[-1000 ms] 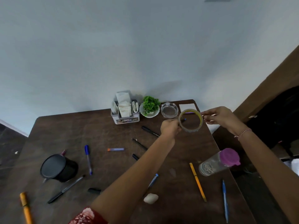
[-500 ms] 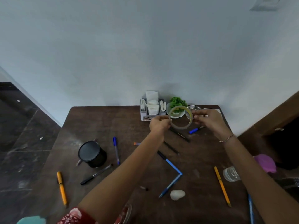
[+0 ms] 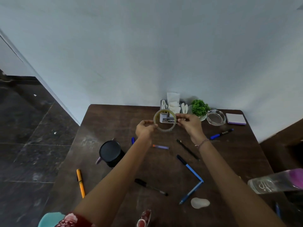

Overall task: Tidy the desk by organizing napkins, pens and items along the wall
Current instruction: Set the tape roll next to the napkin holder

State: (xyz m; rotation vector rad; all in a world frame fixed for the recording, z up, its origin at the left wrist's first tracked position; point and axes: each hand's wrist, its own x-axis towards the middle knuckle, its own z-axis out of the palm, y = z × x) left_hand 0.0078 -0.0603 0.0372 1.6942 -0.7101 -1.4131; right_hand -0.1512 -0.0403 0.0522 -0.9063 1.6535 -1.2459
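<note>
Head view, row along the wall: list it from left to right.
Left to right: grey napkin holder with white napkins → small green plant in white pot → clear glass ashtray → white notepad with purple edge.

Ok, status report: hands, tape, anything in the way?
Left hand and right hand both pinch the yellowish tape ring. Grey napkin holder directly behind it. Loose pens scattered nearer the person.

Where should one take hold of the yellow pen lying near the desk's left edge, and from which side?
Pinch the yellow pen mid-barrel from above, across its narrow width. It lies flat on the desk with bare wood on both sides, so a top-down pinch probably suits.
</note>
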